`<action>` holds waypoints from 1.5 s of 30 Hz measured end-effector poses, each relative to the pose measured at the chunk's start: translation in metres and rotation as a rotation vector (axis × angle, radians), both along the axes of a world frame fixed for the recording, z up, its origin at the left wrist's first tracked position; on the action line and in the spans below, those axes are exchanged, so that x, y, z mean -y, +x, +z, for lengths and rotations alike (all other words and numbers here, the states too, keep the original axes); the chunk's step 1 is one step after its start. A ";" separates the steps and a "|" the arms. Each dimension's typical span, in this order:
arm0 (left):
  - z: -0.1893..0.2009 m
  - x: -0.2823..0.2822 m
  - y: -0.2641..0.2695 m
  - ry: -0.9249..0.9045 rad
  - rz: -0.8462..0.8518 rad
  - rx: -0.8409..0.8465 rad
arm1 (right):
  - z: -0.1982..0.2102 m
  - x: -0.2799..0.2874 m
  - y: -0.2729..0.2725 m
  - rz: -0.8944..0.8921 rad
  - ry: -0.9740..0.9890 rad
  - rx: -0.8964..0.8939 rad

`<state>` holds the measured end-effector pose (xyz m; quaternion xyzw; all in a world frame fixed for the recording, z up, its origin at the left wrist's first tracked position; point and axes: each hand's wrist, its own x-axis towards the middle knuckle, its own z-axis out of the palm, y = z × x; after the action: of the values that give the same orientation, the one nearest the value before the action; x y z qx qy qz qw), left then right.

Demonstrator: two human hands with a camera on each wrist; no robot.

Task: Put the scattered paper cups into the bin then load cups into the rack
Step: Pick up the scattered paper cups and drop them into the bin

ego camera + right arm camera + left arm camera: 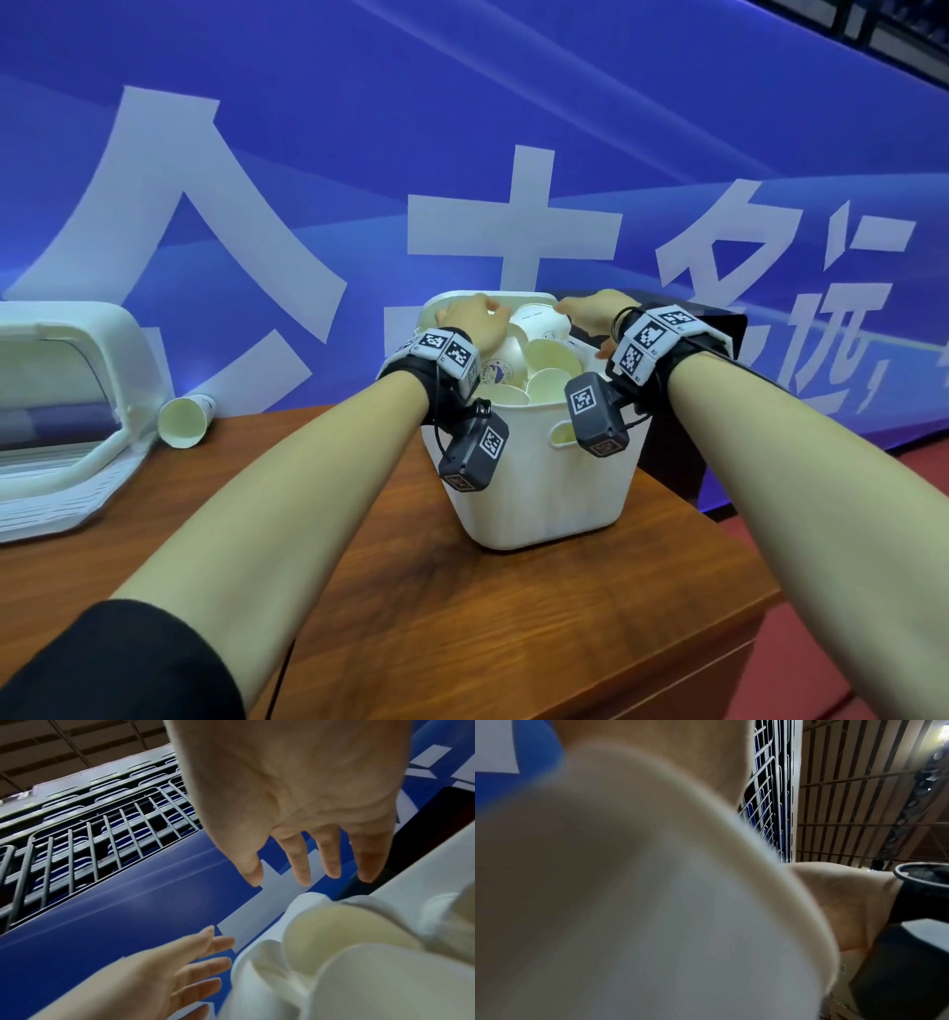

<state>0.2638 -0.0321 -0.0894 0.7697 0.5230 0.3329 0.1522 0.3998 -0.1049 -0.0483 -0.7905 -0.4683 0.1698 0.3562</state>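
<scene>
A rack (67,406) is sitting well to the left of the fingers with one stray cup (184,420) lying on its side beside it, so the gathering step is looking nearly done and the next move is calling for reaching left to fetch that cup. The left hand (475,322) and the right hand (590,313) are hovering over the cups heaped in the bin (544,493), fingers (331,854) spread and relaxed, gripping nothing. The bin is standing on a wooden table (390,606), with a blue banner (462,128) hanging beyond the fingertips.
</scene>
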 end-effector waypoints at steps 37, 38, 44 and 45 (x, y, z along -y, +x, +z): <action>-0.069 -0.074 -0.296 -0.192 0.450 0.308 | -0.084 -0.142 -0.295 0.461 0.099 -0.299; -0.074 -0.078 -0.302 -0.204 0.462 0.327 | -0.089 -0.146 -0.302 0.464 0.074 -0.321; -0.104 -0.104 -0.326 -0.241 0.525 0.381 | -0.121 -0.175 -0.332 0.487 -0.015 -0.410; -0.109 -0.111 -0.329 -0.253 0.549 0.385 | -0.127 -0.181 -0.336 0.492 -0.029 -0.425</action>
<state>-0.0650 0.0787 -0.1989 0.4989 0.7091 0.4327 0.2469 0.0634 0.0765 -0.1749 -0.6054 -0.5580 0.4189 0.3830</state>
